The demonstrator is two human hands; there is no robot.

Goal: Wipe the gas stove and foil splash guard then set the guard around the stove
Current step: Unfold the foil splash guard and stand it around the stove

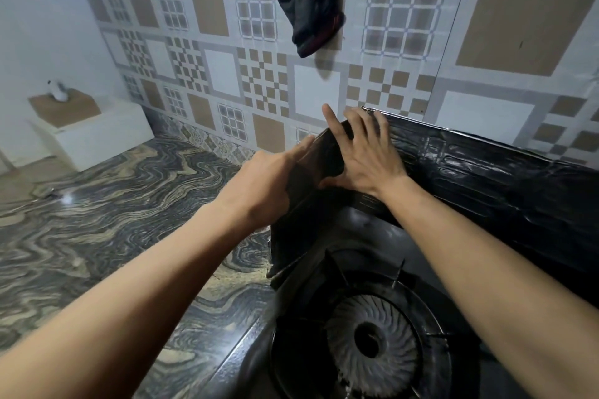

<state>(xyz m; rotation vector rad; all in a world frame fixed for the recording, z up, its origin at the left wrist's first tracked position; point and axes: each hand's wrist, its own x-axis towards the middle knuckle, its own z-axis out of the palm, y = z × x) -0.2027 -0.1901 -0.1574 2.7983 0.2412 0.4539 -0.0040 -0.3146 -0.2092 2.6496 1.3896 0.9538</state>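
The black gas stove (324,363) fills the lower right, its round burner (372,345) under a pan support. The dark, embossed foil splash guard (486,178) stands upright along the tiled wall behind the stove, and its left panel (301,230) folds forward along the stove's left side. My left hand (262,185) presses the outside of that left panel, with a finger along its top edge. My right hand (363,152) lies flat with spread fingers on the inside of the guard at the corner fold, thumb under the panel. I see no cloth in either hand.
A black and red cloth (309,10) hangs on the patterned tile wall (227,74) above the guard. The marbled stone counter (113,220) stretches left of the stove. A white box-like block (94,136) with a small white object on it sits at the far left.
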